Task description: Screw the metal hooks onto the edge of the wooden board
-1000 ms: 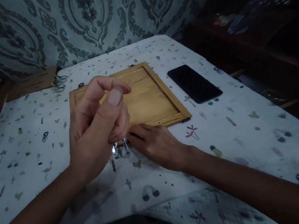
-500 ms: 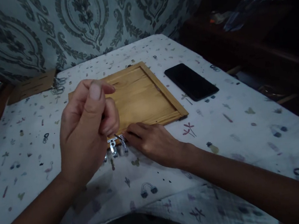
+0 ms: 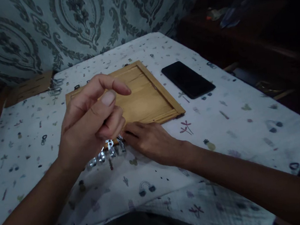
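Note:
A wooden framed board (image 3: 142, 95) lies on the patterned cloth. Along its near edge hangs a row of silvery metal hooks (image 3: 111, 149). My left hand (image 3: 93, 122) is raised over the board's left part, its index finger bent outward and the other fingers curled. Whatever it may hold is hidden. Low at the board's near edge, my right hand (image 3: 150, 139) has its fingertips pressed together at the rightmost hook; what lies between them cannot be made out.
A black phone (image 3: 188, 79) lies right of the board. At the back left sits a brown cardboard piece (image 3: 29, 89) with metal hooks (image 3: 55, 86) at its end. Patterned fabric (image 3: 80, 23) rises behind the table.
My left index finger has stretched outward from its tighter curl. More hooks show below my left hand. My right hand stays at the board's near edge, and the whole view has shifted slightly.

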`<state>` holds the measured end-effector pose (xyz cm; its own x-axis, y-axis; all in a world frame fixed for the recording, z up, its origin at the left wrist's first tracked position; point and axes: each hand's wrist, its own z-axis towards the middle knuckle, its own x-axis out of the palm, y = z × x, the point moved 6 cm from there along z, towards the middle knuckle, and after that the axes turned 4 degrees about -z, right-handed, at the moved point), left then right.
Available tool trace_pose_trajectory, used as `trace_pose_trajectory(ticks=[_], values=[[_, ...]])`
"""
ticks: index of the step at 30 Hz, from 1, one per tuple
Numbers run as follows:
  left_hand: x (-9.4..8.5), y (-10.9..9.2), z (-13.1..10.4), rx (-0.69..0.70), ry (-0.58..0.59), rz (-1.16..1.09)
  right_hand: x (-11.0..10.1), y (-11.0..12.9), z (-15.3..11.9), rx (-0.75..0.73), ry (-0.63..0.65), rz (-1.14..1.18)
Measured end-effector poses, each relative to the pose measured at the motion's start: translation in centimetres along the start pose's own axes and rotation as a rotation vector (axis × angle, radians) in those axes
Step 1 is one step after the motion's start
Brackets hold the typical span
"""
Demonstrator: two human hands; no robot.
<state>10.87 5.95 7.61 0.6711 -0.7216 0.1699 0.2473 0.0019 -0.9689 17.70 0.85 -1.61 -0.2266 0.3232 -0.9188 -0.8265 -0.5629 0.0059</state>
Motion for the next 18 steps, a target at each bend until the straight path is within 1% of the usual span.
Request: trace_pose_trajectory(ticks=[3, 5, 8, 10, 11, 18], values=[[-0.3, -0.3, -0.1, 0.021, -0.054, 0.000, -0.1, 0.0, 0.0, 0.007, -0.009, -0.005], [-0.5, -1.0, -0.3, 0.087, -0.107, -0.024, -0.1, 0.0, -0.1, 0.002, -0.008, -0.005], [-1.1, -2.2, -0.6, 0.180, -0.240, -0.028, -0.2, 0.0, -0.1, -0.014, 0.004, -0.002], [-1.5, -2.3, -0.6, 0.191, -0.319, -0.015, -0.2, 0.0, -0.1, -0.009, 0.014, -0.005], [-1.6, -2.2, -0.6, 0.188, -0.340, -0.014, -0.2, 0.0, -0.1, -0.005, 0.017, -0.007], [-2.0, -0.6, -0.4, 0.167, -0.358, -0.057, -0.3, 0.1, 0.1, -0.004, 0.011, -0.021]])
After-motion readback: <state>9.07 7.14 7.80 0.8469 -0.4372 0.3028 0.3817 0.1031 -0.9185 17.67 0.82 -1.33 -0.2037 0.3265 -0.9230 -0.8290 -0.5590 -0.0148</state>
